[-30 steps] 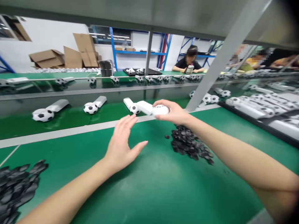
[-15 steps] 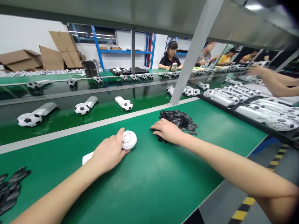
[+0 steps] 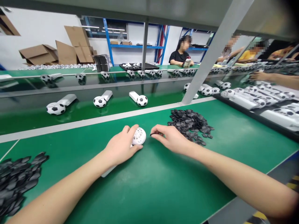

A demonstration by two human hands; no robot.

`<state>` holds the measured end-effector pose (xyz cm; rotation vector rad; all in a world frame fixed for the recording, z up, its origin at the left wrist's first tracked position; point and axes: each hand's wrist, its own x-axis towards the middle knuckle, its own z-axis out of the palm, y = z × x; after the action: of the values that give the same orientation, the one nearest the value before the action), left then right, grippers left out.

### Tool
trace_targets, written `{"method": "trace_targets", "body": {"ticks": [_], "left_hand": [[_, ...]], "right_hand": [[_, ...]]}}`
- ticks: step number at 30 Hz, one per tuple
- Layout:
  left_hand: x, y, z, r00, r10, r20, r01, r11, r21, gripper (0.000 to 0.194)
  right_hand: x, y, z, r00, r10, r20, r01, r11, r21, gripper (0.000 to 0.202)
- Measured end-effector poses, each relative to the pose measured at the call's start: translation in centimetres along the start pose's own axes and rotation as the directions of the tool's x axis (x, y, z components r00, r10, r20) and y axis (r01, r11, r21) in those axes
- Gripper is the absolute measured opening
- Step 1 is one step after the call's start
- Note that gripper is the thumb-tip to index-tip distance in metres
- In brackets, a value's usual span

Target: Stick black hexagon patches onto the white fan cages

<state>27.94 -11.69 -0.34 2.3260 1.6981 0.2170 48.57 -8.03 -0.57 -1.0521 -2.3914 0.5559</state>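
My left hand [image 3: 122, 144] is closed round a white fan-like piece [image 3: 139, 136] with a round patterned head; its handle lies mostly hidden under the palm and wrist. To the right of that head, my right hand [image 3: 169, 138] pinches a small black piece [image 3: 152, 134] between thumb and fingers, a short gap away from the white head. Behind my right hand a pile of black pieces [image 3: 190, 123] lies on the green table [image 3: 144, 186]. A second heap of black pieces [image 3: 21, 177] is at the far left.
White pieces with football-patterned heads [image 3: 56, 108] lie on the green conveyor [image 3: 86, 116] beyond the table edge. A slanted metal post [image 3: 210, 59] rises behind the black pile. A black tray [image 3: 259, 116] of white pieces is at right, near another person's hand [image 3: 260, 75].
My right hand has left the black pile and moved beside the white head, a black piece now in its fingers. The view has shifted left. My left hand still holds the white piece.
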Motion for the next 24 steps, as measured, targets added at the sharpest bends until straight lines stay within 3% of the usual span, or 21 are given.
{"method": "trace_targets", "body": {"ticks": [3, 7, 21, 24], "left_hand": [[0.1, 0.0, 0.3, 1.000, 0.015, -0.011, -0.016, 0.999, -0.028, 0.059], [0.0, 0.0, 0.2, 0.998, 0.047, -0.029, -0.049, 0.993, -0.109, 0.061], [0.0, -0.2, 0.1, 0.996, 0.048, -0.074, -0.062, 0.978, -0.199, 0.058], [0.0, -0.3, 0.2, 0.995, 0.044, -0.091, -0.061, 0.979, -0.196, 0.056]], "right_hand": [[-0.3, -1.9, 1.1, 0.996, -0.079, -0.037, 0.084, 0.985, 0.153, 0.008], [0.0, -2.3, 2.1, 0.988, -0.148, -0.040, 0.153, 0.973, 0.172, 0.009], [0.4, -1.5, 3.2, 0.990, 0.103, -0.092, -0.068, 0.943, 0.325, 0.017], [0.1, -1.5, 3.8, 0.989, 0.139, -0.047, -0.111, 0.916, 0.385, 0.023]]}}
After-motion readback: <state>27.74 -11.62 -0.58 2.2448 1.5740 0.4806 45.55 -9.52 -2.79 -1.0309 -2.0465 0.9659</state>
